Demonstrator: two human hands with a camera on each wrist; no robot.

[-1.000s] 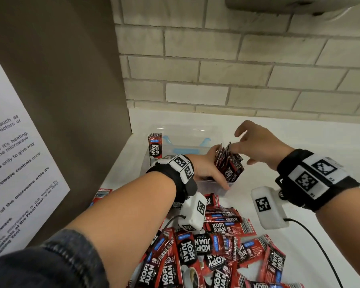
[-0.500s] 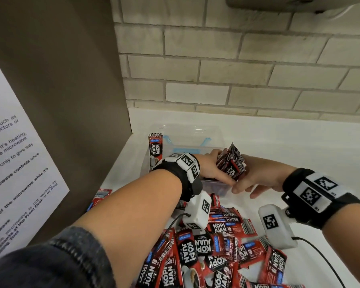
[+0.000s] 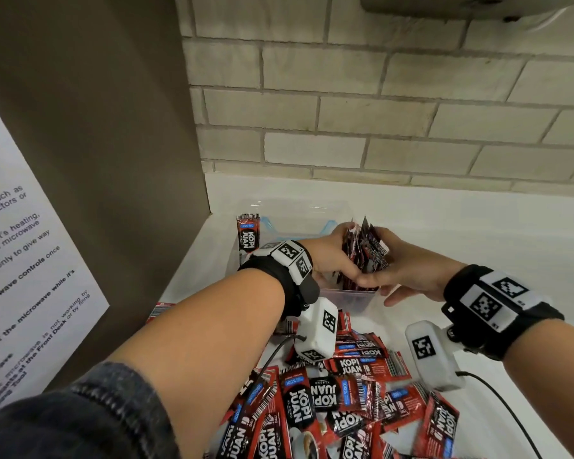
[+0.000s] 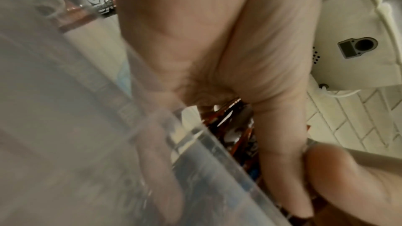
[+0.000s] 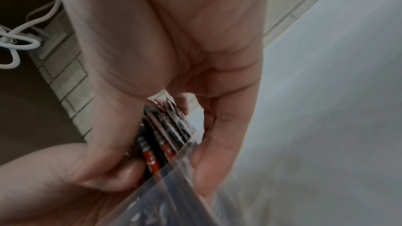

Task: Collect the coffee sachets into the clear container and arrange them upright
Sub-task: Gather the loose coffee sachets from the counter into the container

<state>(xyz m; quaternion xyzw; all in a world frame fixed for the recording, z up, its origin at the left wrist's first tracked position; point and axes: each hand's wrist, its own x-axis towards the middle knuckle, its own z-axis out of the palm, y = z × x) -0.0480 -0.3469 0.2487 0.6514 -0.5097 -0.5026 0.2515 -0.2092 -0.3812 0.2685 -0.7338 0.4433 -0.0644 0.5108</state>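
Fingers [image 3: 355,273] of your left hand [image 3: 332,256] curl round one side of a bundle of coffee sachets [image 3: 365,250], and your right hand [image 3: 411,270] clamps the other side, thumb against the bundle, thumbs touching. Bundle stands upright, low end inside the near right corner of the clear container [image 3: 348,298]. Right wrist view: sachet edges [image 5: 165,130] fan between thumb and fingers just above the container rim [image 5: 185,159]. One lone sachet [image 3: 248,235] stands upright at the container's left side. Container sits on the white bench [image 3: 478,226]. Loose pile of sachets [image 3: 328,399] lies on the bench just in front of the container. Brick wall [image 3: 378,111] behind, printed notice [image 3: 20,276] far left.
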